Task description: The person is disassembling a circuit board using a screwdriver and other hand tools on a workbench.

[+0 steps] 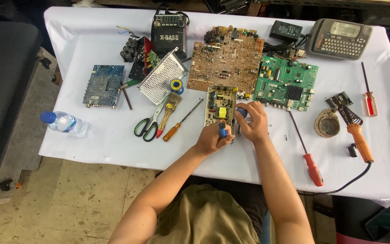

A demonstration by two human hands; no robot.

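Observation:
A small power-supply board [220, 103] with a yellow transformer lies upright on the white table cover, near the middle. My left hand [212, 139] is closed around a blue tool handle [222, 131] at the board's near right corner. My right hand [253, 121] grips another blue-handled part [242, 111] against the board's right edge. What the tips touch is hidden by my fingers.
A large brown circuit board [225, 59], a green board [286, 83] and a blue board [104, 85] lie around. Scissors [148, 125], a brush [171, 103], screwdrivers [307, 153], a soldering iron [358, 140], a radio [169, 32], a label printer [339, 38] and a water bottle [65, 124] sit nearby.

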